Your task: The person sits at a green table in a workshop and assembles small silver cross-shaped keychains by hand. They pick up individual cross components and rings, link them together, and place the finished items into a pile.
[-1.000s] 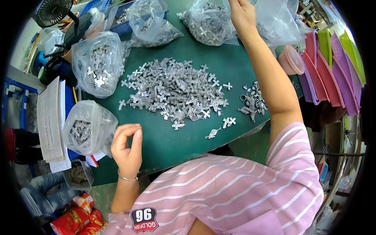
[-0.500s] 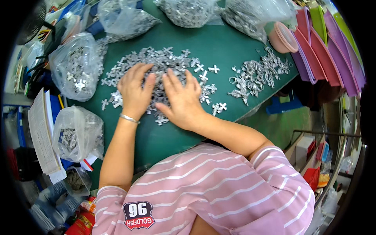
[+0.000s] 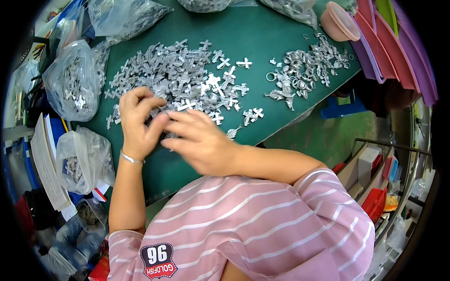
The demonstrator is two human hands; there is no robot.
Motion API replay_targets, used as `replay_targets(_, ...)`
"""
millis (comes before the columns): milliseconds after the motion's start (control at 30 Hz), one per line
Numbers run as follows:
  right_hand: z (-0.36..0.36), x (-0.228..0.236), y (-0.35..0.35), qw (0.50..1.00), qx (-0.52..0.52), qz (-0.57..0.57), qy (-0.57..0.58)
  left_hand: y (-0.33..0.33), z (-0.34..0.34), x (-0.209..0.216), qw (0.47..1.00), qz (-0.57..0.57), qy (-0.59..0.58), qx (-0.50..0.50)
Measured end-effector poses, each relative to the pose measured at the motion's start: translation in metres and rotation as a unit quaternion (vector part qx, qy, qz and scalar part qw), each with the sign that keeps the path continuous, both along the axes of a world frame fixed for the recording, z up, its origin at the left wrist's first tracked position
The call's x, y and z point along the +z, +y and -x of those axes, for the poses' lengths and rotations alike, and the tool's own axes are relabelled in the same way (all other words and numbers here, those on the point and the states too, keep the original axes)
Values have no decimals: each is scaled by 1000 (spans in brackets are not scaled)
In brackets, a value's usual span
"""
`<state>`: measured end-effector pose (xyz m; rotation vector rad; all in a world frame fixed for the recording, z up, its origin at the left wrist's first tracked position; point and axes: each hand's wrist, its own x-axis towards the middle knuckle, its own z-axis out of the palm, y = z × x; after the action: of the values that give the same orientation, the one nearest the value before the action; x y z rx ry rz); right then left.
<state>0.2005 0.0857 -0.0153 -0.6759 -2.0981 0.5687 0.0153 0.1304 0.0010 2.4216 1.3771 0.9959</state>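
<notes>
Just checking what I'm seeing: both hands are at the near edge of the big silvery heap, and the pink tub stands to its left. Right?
Not quite: the pink tub stands right of the big heap, as the head view shows. The left hand and right hand are at its near edge.

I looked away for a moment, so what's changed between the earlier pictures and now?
The right hand came down from the far bags to the near edge of the cross pile; the left hand moved in there too. Whether either grips anything is unclear. The ring pile and pink tub stayed put.
</notes>
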Motion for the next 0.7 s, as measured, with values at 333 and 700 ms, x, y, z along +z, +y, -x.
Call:
replay_targets(333, -89, 2, -14, 974, -88, 41, -205, -42, -2, -25, 987, -27, 133, 83)
replay_targets(700, -109, 5, -2, 972, -221, 66, -43, -35, 2, -21, 992, -4, 39, 121)
